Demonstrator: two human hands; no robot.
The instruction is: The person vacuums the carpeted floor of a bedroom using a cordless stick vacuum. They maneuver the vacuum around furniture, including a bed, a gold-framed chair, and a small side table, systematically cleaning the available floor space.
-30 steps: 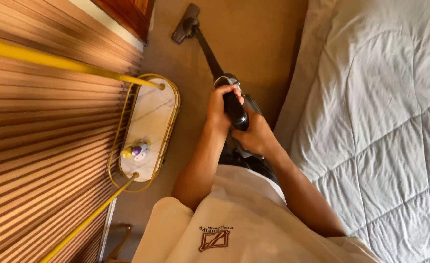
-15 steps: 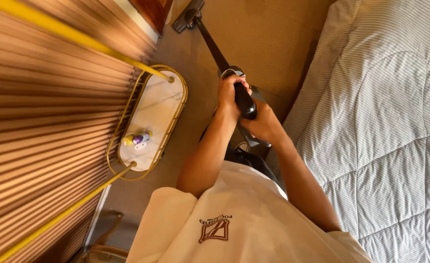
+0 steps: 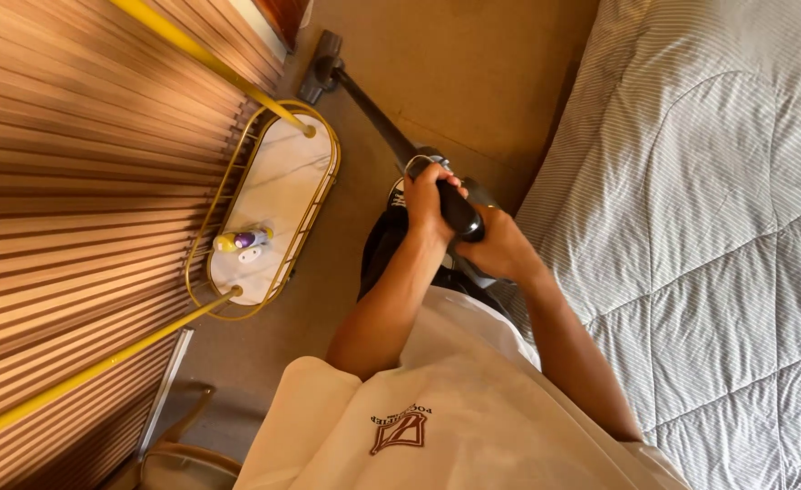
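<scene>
A: Where are the hands at this moment?

B: Both are in the middle of the frame, on the black handle (image 3: 459, 213) of the vacuum cleaner (image 3: 391, 136). The left hand (image 3: 429, 198) is wrapped around the upper part of the grip, with the fingers closed over it. The right hand (image 3: 500, 247) is closed around the lower end, just beside the left one and touching it.

A: And where is the rest of the machine?

B: The dark tube goes from the handle to the upper left of the frame. The floor head (image 3: 319, 68) rests on the brown carpet (image 3: 473, 63), near the top end of the oval side table (image 3: 283, 181) with the gold rim. A small bottle (image 3: 242, 240) lies on the marble top.

A: How does one do this stroke well?

B: I think the head should stay flat on the carpet and move slowly. The passage between the table and the bed (image 3: 709, 209) on the right looks narrow, so the tube must go straight. It could knock the gold rim and make the bottle roll. A firm grip with two hands, as here, helps to steer.
</scene>
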